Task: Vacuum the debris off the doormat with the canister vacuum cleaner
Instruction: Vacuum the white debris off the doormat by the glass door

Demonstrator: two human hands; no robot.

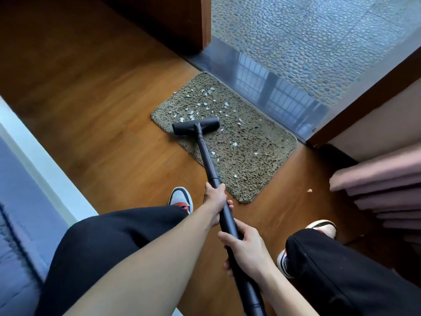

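**Both grips on the wand, head down on the mat**

Wood floor [102,110] runs under everything. Pebble floor [319,30] lies far ahead of the grips, past a shiny grey sill [273,94]. Blue bedding [13,213] sits well off to the L. Pink curtain [387,190] hangs in folds to the R, close by the mat's R end. A brown door post [364,99] is ahead-R, above the curtain.

Doormat [250,144] lies just ahead of the grips, long side against the sill. The black wand [206,156] slants up from both grips across the mat's near edge. L grip [215,201] is clenched round the wand further up. R grip [248,247] grasps it lower, nearer the body, fingers wrapped over the top. Floor head [196,126] rests on the mat's L part.

Debris [205,103], pale bits, is mostly just beyond the head, w/ some R of the wand. L shoe [181,198] is beside the L grip; R shoe [323,226] is off R. One crumb [309,190] lies on bare floor betw. mat and curtain.
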